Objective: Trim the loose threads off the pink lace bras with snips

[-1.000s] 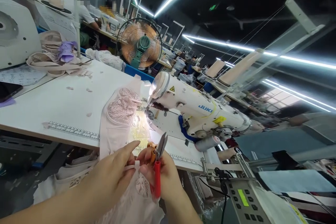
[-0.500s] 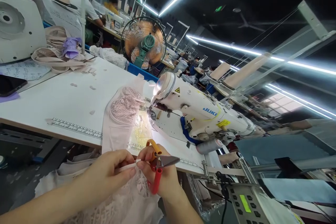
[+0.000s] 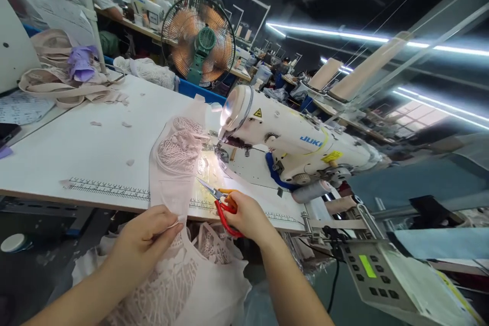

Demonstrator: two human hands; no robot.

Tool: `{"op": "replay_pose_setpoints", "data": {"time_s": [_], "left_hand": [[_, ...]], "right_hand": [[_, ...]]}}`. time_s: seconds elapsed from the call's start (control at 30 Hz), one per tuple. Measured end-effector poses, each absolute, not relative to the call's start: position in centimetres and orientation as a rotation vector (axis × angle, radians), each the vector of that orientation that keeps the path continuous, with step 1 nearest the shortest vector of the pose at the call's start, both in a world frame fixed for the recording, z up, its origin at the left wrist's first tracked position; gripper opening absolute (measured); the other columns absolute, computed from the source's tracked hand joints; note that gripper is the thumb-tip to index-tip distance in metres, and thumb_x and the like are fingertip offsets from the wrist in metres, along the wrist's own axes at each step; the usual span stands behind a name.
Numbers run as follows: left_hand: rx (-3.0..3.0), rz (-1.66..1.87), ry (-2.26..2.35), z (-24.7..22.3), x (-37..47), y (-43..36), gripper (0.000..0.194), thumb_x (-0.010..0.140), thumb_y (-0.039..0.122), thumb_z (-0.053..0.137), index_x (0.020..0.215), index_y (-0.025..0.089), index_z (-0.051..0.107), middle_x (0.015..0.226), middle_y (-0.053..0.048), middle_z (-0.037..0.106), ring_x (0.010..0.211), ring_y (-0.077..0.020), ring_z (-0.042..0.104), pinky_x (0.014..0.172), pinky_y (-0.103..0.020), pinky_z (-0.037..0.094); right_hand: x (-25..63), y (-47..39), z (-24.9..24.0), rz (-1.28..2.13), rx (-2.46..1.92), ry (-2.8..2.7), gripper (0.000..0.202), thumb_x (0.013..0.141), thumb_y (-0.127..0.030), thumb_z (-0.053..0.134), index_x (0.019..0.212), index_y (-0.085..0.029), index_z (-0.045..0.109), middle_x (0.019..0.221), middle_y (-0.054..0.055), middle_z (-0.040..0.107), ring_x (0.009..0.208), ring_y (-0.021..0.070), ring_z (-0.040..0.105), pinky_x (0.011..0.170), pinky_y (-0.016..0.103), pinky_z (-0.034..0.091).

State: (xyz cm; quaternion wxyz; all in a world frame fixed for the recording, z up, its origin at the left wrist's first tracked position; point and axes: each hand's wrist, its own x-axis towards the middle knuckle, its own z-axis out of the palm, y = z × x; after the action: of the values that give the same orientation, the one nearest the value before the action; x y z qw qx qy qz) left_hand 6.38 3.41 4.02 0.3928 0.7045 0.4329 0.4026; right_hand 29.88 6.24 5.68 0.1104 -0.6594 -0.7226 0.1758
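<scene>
My left hand (image 3: 153, 229) pinches the edge of a pale pink lace garment (image 3: 214, 285) just off the table's front edge. My right hand (image 3: 246, 214) grips small scissors (image 3: 221, 197) with red and orange handles, fingers round the handles. The blades point up and left, over the printed ruler strip and close to the fabric. A lace cup piece (image 3: 178, 147) lies on the table at the sewing machine's needle area, its flat lower part reaching down to my left hand. More of the garment hangs below the edge, with open lace patterns.
A white JUKI sewing machine (image 3: 290, 137) stands on the white table (image 3: 95, 147), its lamp lit. Beige straps and a purple scrap (image 3: 82, 63) lie at the left. Behind stands a fan (image 3: 198, 41). A control box (image 3: 376, 275) is at the lower right; people sit farther back.
My hands have moved apart. The scissors, earlier folded in my right palm with blades pointing right, now point up and left. My left hand shifted left, still pinching the fabric.
</scene>
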Motion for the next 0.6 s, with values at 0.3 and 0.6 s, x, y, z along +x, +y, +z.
{"op": "replay_pose_setpoints", "data": {"time_s": [0.3, 0.6], "left_hand": [[0.938, 0.937, 1.413, 4.6, 4.8, 3.9, 0.015, 0.061, 0.026, 0.079, 0.073, 0.017, 0.073, 0.063, 0.003, 0.07, 0.062, -0.0155, 0.063, 0.054, -0.018, 0.053], [1.049, 1.177, 1.588, 5.3, 5.7, 2.4, 0.004, 0.06, 0.021, 0.072, 0.063, 0.02, 0.071, 0.063, 0.002, 0.07, 0.05, -0.0152, 0.06, 0.044, -0.02, 0.051]], "right_hand": [[33.3, 6.1, 6.2, 0.401, -2.113, -1.97, 0.007, 0.08, -0.016, 0.06, 0.084, -0.013, 0.064, 0.091, 0.014, 0.067, 0.089, 0.0264, 0.06, 0.076, 0.033, 0.041], [25.4, 1.4, 3.2, 1.05, -1.108, -2.097, 0.038, 0.069, -0.03, 0.077, 0.101, -0.016, 0.064, 0.092, 0.005, 0.07, 0.081, 0.0172, 0.063, 0.072, 0.025, 0.048]]}}
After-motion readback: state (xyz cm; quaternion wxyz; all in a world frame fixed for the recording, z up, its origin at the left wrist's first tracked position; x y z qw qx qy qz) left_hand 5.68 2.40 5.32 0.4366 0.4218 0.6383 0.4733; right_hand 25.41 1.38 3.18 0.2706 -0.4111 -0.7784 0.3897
